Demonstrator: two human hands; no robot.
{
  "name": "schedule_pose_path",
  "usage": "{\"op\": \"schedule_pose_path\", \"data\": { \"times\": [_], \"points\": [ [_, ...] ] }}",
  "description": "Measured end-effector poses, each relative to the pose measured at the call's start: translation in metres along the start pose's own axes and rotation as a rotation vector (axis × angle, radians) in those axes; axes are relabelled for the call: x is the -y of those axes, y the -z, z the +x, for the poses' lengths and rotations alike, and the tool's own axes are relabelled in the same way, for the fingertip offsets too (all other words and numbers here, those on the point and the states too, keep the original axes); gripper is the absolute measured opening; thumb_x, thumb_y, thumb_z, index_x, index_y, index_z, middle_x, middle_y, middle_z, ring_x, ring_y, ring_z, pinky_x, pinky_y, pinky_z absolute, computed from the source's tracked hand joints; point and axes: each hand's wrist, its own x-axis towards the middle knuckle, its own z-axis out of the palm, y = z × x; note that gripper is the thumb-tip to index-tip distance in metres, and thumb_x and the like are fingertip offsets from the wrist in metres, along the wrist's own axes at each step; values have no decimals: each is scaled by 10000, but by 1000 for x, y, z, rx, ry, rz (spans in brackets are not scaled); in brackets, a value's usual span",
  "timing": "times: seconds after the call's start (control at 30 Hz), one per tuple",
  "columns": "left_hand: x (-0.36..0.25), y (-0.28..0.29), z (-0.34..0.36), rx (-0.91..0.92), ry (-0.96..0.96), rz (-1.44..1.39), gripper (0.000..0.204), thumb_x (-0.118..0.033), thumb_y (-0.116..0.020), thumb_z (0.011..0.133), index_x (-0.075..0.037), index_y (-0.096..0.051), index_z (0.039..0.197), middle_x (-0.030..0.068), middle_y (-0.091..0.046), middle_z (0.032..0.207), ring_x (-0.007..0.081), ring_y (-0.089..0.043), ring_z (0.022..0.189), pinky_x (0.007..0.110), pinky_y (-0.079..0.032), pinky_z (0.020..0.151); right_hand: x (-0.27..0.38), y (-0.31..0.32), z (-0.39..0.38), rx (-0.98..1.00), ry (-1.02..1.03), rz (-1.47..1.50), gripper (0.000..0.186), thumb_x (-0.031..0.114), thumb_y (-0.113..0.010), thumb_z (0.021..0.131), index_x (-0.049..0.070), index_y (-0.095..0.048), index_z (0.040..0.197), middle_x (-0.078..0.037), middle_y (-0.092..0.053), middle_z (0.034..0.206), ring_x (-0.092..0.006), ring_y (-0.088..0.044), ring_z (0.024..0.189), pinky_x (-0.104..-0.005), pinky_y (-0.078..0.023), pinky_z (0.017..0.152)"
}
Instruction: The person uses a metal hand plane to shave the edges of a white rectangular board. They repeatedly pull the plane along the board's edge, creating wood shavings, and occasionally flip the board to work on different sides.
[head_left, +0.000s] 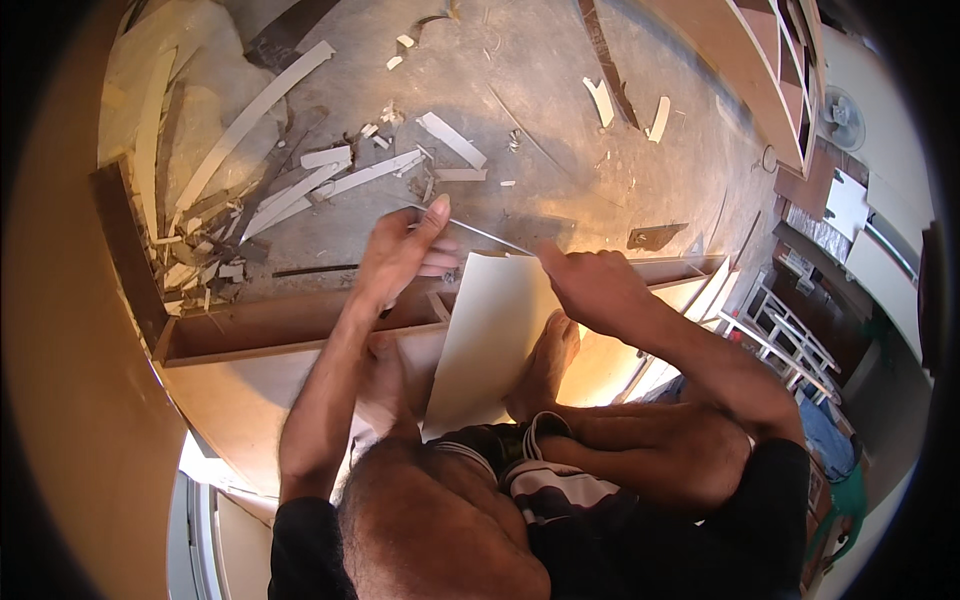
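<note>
A thin, light-coloured metal blade [490, 237] slants between my hands. My right hand [600, 287] is closed in a fist around its right end, so any handle is hidden. My left hand [405, 255] is open, its thumb raised against the blade near the other end and its fingers apart and slightly blurred. Below the blade a pale, flat sheet [487, 330] leans between my two bare feet, its top edge close under the blade. Both feet rest on a long wooden cabinet frame [300, 322] with open compartments.
Broken white strips and scraps [330, 180] litter the concrete floor [540, 80] ahead, heaped at the left. A tall wooden panel [60, 330] rises at the left edge. Shelving [760, 60] stands at the far right, near a fan [843, 120] and a white rack [790, 335].
</note>
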Motion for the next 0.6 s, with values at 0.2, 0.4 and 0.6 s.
{"op": "schedule_pose_path", "data": {
  "times": [0.2,0.4,0.6],
  "points": [
    [-58,9,-2,-251,-754,1047,370,-407,-736,989,-60,-744,1118,161,-766,1132,281,-732,955,436,-571,881,-14,-21,-36,-74,-60,245,316,322,-567,1080,13,-513,1116,-247,-695,754,-466,-702,727,-580,-529,663],
    [-47,33,39,614,-513,796,253,-127,-642,1035,-110,-756,1260,122,-772,1206,274,-698,1135,433,-519,1016,-8,-18,-30,-8,-89,476,492,438,-429,1136,-5,-586,991,-258,-647,667,-497,-670,677,-598,-524,635],
    [-39,28,47,759,-330,610,282,-62,-607,1038,-89,-747,1281,120,-767,1231,266,-697,1168,400,-528,997,-15,-16,-28,-19,-48,406,472,399,-451,1133,-15,-580,946,-230,-613,594,-466,-651,581,-559,-524,553]
  ]
}}
